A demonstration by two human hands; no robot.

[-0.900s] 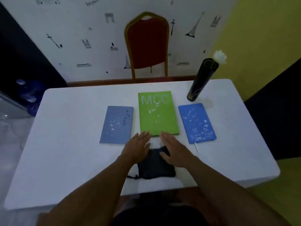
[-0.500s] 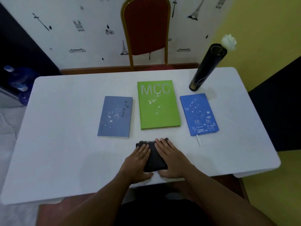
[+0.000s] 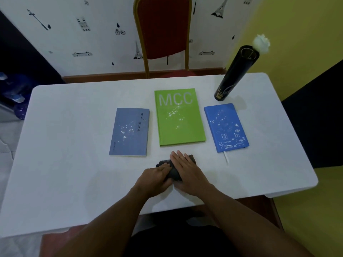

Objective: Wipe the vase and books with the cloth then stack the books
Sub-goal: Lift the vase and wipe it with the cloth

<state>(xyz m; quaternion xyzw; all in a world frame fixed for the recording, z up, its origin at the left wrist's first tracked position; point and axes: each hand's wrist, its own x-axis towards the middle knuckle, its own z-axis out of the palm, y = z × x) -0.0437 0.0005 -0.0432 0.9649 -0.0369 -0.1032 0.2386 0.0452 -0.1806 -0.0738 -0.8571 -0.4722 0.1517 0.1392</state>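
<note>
Cloth (image 3: pixel 174 173) under both hands' flat, unclosed grip; green book (image 3: pixel 179 117) reads "MCC"

A homely room: Paris-themed wallpaper (image 3: pixel 96 34), a red banquet chair (image 3: pixel 162 28) (gold frame) behind a white table (image 3: pixel 65 164).

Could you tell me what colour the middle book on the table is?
The middle book is bright green with pale "MCC" lettering, seen in the head view.
</note>
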